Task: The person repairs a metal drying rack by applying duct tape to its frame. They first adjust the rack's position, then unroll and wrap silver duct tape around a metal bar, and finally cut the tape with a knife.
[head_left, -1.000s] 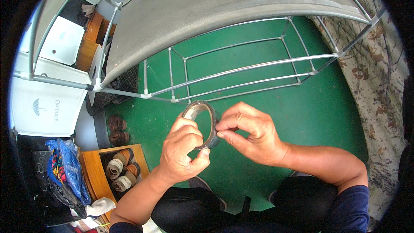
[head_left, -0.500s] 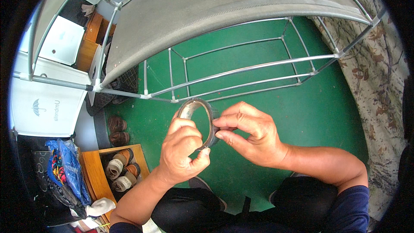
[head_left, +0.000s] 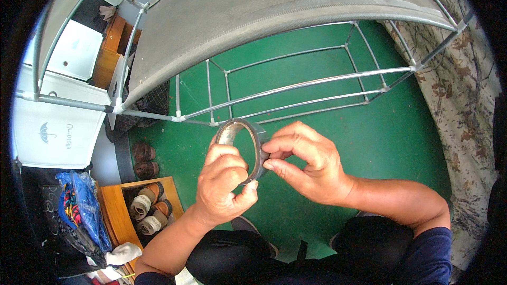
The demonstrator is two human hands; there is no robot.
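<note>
Upright in front of me is a roll of dark adhesive tape (head_left: 261, 136) with a pale cardboard core. My left hand (head_left: 224, 179) is closed round the roll's near left side, its fingers curled against the ring and its thumb at the lower edge. At the roll's right side my right hand (head_left: 311, 166) touches the outer tape surface with the tips of thumb and forefinger, drawn close together in a pinch. Whether a loose tape end lies between those fingertips is too small to tell.
A metal tube frame (head_left: 296, 85) with a grey fabric panel (head_left: 280, 0) stands just ahead over the green floor (head_left: 391, 142). On the left are white boxes (head_left: 63, 121), a wooden cubby (head_left: 113, 208) with shoes (head_left: 150, 214), and a blue plastic bag (head_left: 87, 206). Camouflage-patterned fabric (head_left: 454, 105) hangs at right.
The tape roll has turned slightly, so more of its outer surface faces me. My right fingers have shifted a little along it; the left hand keeps its hold.
</note>
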